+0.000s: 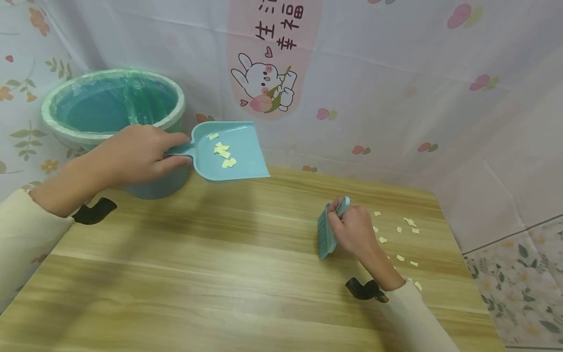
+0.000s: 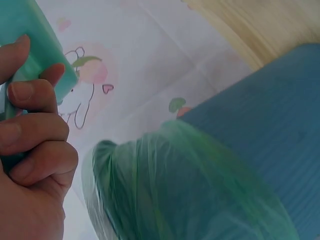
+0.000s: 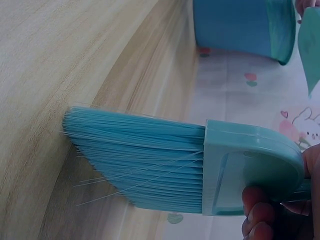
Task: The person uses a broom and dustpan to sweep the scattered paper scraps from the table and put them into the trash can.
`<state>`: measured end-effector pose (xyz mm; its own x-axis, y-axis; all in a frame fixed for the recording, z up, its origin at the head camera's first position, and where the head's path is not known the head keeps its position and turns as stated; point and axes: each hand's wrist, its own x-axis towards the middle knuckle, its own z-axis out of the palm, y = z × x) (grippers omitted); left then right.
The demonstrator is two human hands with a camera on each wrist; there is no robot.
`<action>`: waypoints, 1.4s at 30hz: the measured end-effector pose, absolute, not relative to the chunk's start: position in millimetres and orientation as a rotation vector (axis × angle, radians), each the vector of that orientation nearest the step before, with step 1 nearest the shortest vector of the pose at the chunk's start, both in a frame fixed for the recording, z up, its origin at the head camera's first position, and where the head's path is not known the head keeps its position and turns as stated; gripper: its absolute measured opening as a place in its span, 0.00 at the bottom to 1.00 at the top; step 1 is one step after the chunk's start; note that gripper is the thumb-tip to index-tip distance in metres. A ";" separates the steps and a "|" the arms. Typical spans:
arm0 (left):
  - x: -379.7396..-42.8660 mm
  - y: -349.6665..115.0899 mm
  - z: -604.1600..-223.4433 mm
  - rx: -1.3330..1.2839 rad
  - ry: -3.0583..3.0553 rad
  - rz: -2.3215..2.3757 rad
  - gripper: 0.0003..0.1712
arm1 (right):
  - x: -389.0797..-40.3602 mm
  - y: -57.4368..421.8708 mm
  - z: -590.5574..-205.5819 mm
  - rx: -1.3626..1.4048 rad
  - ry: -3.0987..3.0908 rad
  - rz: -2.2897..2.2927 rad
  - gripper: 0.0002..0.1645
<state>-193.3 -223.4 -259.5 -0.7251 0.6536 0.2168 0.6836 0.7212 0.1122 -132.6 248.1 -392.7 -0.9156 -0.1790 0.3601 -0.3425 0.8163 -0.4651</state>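
Note:
My left hand (image 1: 138,154) grips the short handle of a light-blue dustpan (image 1: 237,142), held up in the air just right of the bin's rim. Several pale yellow paper scraps (image 1: 223,152) lie in the pan, nearer its handle side. In the left wrist view the fingers (image 2: 37,132) curl round the handle. My right hand (image 1: 354,230) holds a blue hand brush (image 1: 326,234) by its handle, over the right part of the table. In the right wrist view the brush's bristles (image 3: 135,155) point toward the wooden surface, their tips close to it.
A blue bin (image 1: 164,183) with a green plastic liner (image 1: 132,102) stands at the back left. More paper scraps (image 1: 400,257) lie scattered on the wooden table (image 1: 211,283), right of the right hand. A printed curtain (image 1: 374,98) hangs behind the table.

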 end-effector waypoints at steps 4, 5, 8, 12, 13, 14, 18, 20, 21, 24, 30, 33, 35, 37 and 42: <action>-192.4 -231.6 -253.0 -1.046 -2.776 -0.291 0.21 | -132.5 247.9 -393.0 0.396 -2.705 0.777 0.11; -192.3 -233.9 -251.6 -1.039 -2.775 -0.290 0.21 | -132.5 247.9 -393.1 0.397 -2.705 0.777 0.11; -192.6 -240.7 -247.9 -1.018 -2.771 -0.274 0.22 | -132.5 247.7 -393.3 0.398 -2.703 0.778 0.12; -194.1 -249.6 -242.6 -0.988 -2.781 -0.247 0.25 | -132.5 247.4 -393.3 0.398 -2.698 0.777 0.11; -194.7 -251.8 -241.3 -0.985 -2.780 -0.241 0.25 | -132.4 247.2 -393.5 0.398 -2.697 0.777 0.11; -195.5 -253.9 -240.1 -0.985 -2.774 -0.237 0.25 | -132.4 247.1 -393.5 0.398 -2.694 0.778 0.11; -199.7 -262.1 -235.8 -0.983 -2.733 -0.226 0.22 | -132.5 246.9 -394.4 0.403 -2.688 0.780 0.11; -201.8 -266.2 -234.1 -0.976 -2.713 -0.229 0.21 | -132.2 247.0 -394.5 0.401 -2.687 0.784 0.11; -202.6 -268.4 -233.4 -0.968 -2.708 -0.228 0.21 | -132.2 247.0 -394.6 0.401 -2.687 0.785 0.11; -204.0 -275.6 -231.2 -0.933 -2.720 -0.231 0.22 | -132.1 247.0 -394.5 0.403 -2.691 0.787 0.11; -206.3 -290.7 -227.5 -0.879 -2.732 -0.192 0.24 | -131.6 247.7 -393.5 0.415 -2.691 0.789 0.13; -206.8 -298.2 -225.6 -0.852 -2.729 -0.169 0.26 | -131.5 247.8 -393.0 0.419 -2.691 0.787 0.12; -206.6 -302.7 -224.7 -0.829 -2.728 -0.160 0.27 | -131.6 247.6 -392.9 0.422 -2.691 0.791 0.13; -204.8 -306.4 -223.2 -0.794 -2.750 -0.163 0.30 | -131.8 247.3 -392.7 0.425 -2.692 0.793 0.12; -202.7 -317.5 -222.7 -0.688 -2.779 -0.175 0.33 | -132.7 246.3 -392.5 0.438 -2.686 0.804 0.13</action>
